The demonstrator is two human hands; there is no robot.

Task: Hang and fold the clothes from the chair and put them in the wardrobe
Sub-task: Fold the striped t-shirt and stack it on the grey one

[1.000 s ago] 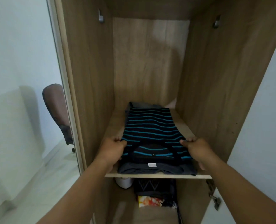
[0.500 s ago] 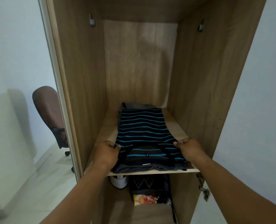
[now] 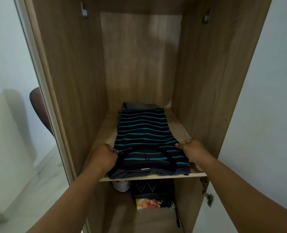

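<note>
A folded black shirt with teal stripes (image 3: 144,132) lies on the wooden wardrobe shelf (image 3: 181,126), on top of a folded grey garment (image 3: 181,172) whose edges show at the front and back. My left hand (image 3: 104,158) grips the striped shirt's near left edge. My right hand (image 3: 192,152) pinches its near right edge. Both hands sit at the front of the shelf.
The wardrobe's side walls (image 3: 72,81) stand close on both sides, with a metal hook (image 3: 84,13) high on each. Below the shelf are a white object (image 3: 120,186), dark patterned cloth (image 3: 149,187) and a colourful packet (image 3: 147,203). A brown chair back (image 3: 38,105) stands left, behind the door.
The striped shirt and the grey garment under it have slid a little deeper onto the shelf, my hands staying on the shirt's near edges. My view has shifted slightly.
</note>
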